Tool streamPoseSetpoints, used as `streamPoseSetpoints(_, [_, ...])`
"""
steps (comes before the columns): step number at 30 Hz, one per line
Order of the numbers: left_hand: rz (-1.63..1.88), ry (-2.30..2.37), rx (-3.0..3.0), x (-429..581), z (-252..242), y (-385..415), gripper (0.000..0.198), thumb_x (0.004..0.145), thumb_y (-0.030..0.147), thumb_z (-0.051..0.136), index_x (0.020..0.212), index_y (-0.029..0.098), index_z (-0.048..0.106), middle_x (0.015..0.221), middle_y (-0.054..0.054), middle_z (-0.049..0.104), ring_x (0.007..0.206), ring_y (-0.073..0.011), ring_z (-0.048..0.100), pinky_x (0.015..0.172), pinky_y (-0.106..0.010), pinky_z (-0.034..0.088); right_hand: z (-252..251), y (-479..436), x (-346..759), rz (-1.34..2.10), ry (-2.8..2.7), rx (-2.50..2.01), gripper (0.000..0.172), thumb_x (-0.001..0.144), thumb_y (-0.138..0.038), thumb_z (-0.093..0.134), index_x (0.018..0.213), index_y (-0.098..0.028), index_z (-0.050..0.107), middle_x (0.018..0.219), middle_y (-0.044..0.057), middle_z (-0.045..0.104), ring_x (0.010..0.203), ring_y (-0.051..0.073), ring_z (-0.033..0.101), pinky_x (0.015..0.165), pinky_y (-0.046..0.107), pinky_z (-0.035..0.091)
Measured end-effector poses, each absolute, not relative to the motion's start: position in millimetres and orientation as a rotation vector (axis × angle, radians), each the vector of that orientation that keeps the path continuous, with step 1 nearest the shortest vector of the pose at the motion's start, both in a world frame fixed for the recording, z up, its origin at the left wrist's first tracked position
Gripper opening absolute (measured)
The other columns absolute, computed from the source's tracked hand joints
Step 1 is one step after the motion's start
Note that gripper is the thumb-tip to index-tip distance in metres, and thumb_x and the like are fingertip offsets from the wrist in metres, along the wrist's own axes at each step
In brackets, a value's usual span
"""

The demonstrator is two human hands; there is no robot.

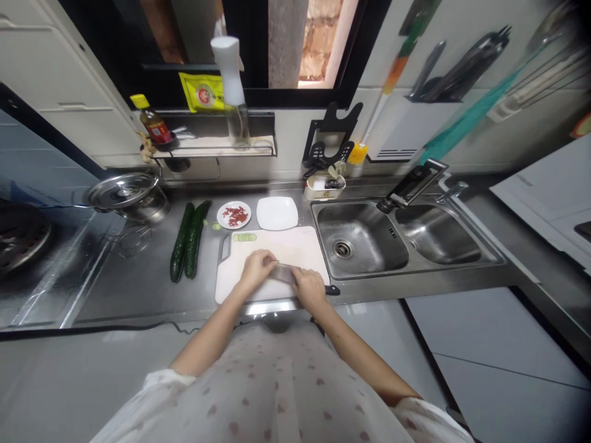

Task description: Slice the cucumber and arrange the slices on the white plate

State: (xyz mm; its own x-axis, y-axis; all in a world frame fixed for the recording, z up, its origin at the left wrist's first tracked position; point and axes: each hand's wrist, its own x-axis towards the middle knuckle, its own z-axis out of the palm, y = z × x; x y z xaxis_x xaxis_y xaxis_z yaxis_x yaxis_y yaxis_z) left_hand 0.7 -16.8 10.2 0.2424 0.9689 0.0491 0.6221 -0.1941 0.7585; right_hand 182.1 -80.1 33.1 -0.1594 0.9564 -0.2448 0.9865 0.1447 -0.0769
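The knife [282, 274] lay crosswise, your left hand [258, 269] pinching the blade's left end while your right hand [310, 288], nearer the handle [332, 290], gripped the blade.

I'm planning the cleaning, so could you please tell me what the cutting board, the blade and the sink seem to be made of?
The cutting board: probably plastic, matte and pale, no visible grain. The blade: likely steel, smooth and grey. The sink: apparently stainless steel, given its silvery sheen.
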Motion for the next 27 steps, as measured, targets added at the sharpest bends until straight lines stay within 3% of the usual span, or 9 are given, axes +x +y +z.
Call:
streamPoseSetpoints(5, [0.944, 1.630, 1.582, -14, 1, -8, 0.019, 0.075, 0.037, 0.064, 0.081, 0.019, 0.068, 0.076, -0.002, 0.069, 0.073, -0.0163, 0.062, 0.070, -0.028, 0.048, 30, -81, 189, -0.350, 2.209, 2.007, 0.033, 0.090, -0.027, 0.046, 0.122, -0.022, 0.054, 0.102, 0.009, 0.067, 0.095, 0.021, 0.057, 0.081, 0.031, 0.032])
streamPoseSetpoints(11, [1.121, 1.684, 1.291, -35, -25, 13, 0.026, 0.070, 0.037, 0.068, 0.085, 0.015, 0.069, 0.083, -0.006, 0.071, 0.073, -0.0177, 0.064, 0.073, -0.031, 0.051, 27, -81, 201, -0.367, 2.122, 2.065, 0.034, 0.088, -0.026, 0.050, 0.120, -0.021, 0.056, 0.101, 0.008, 0.067, 0.097, 0.021, 0.058, 0.079, 0.029, 0.034])
streamPoseSetpoints(19, [1.028, 1.857, 1.326, -35, -60, 48, 0.023, 0.070, 0.032, 0.066, 0.088, 0.017, 0.070, 0.084, -0.007, 0.071, 0.077, -0.0189, 0.065, 0.077, -0.033, 0.049, 26, -77, 208, -0.385, 2.089, 2.107, 0.037, 0.088, -0.029, 0.050, 0.124, -0.023, 0.054, 0.104, 0.008, 0.067, 0.098, 0.020, 0.059, 0.079, 0.027, 0.035])
streamPoseSetpoints(27, [0.860, 2.005, 1.622, -28, -60, 71, 0.021, 0.079, 0.024, 0.054, 0.090, 0.019, 0.071, 0.086, -0.009, 0.071, 0.083, -0.0225, 0.063, 0.078, -0.033, 0.044, 26, -79, 211, -0.428, 2.079, 2.115, 0.039, 0.088, -0.030, 0.050, 0.126, -0.025, 0.053, 0.106, 0.007, 0.067, 0.099, 0.019, 0.059, 0.081, 0.027, 0.036])
